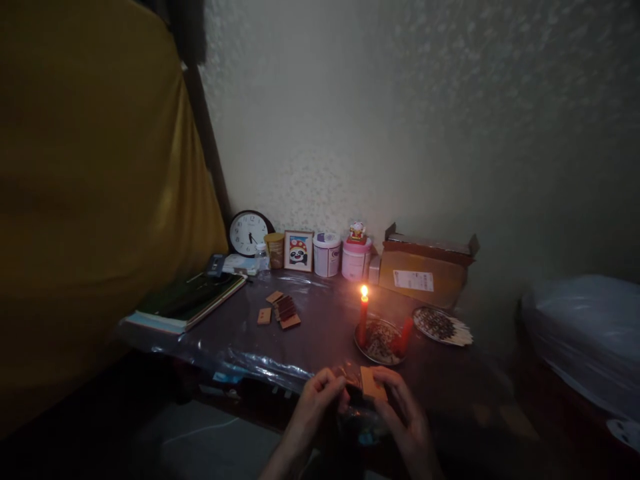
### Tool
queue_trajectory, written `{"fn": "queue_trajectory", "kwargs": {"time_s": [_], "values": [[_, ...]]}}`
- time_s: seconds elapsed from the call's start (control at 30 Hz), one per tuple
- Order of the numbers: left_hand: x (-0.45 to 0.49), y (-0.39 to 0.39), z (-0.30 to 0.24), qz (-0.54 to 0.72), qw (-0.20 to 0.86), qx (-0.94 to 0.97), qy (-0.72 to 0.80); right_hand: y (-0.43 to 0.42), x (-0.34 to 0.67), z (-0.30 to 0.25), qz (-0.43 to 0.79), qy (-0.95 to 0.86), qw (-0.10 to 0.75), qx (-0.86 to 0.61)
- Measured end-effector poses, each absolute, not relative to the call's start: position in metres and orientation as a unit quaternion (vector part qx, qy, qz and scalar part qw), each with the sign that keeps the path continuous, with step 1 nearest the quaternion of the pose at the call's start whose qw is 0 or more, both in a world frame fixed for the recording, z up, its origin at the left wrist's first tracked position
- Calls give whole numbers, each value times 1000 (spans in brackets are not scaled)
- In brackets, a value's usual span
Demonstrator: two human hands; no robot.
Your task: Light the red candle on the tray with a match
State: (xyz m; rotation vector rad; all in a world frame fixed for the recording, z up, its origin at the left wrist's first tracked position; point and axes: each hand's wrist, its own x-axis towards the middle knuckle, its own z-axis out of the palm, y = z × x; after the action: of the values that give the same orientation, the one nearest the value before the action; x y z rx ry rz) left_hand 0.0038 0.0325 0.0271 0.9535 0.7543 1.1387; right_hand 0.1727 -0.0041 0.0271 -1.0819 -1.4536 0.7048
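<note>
My right hand (404, 403) grips a small tan matchbox (371, 384) at the table's front edge. Just left of it, my left hand (320, 392) has its thumb and fingers pinched together; whatever is between them is too dark to make out. Beyond the hands, a lit red candle (364, 321) stands upright at the left side of a round plate (358, 341) strewn with small bits. A second red candle (406, 335), without a flame, leans at that plate's right side. More matchboxes (265, 316) lie in a loose group on the table, some showing dark sides.
Matchsticks (443, 325) cover another plate to the right. Along the wall stand a clock (249, 233), a panda picture (299, 252), tubs (327, 256) and a cardboard box (420, 270). A large book (187, 303) lies left, beside a yellow curtain (100, 200). Plastic film covers the table (320, 320).
</note>
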Motion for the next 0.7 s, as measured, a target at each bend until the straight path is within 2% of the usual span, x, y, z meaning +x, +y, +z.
{"fn": "queue_trajectory", "kwargs": {"time_s": [0.2,0.43,0.7], "values": [[7,34,21,496,716,372,321,2,163,41,254,-665,540,-450],[1,21,43,477,793,325,193,7,151,47,227,-709,503,-439],[3,26,28,455,830,289,146,3,145,19,235,-650,581,-429]]}}
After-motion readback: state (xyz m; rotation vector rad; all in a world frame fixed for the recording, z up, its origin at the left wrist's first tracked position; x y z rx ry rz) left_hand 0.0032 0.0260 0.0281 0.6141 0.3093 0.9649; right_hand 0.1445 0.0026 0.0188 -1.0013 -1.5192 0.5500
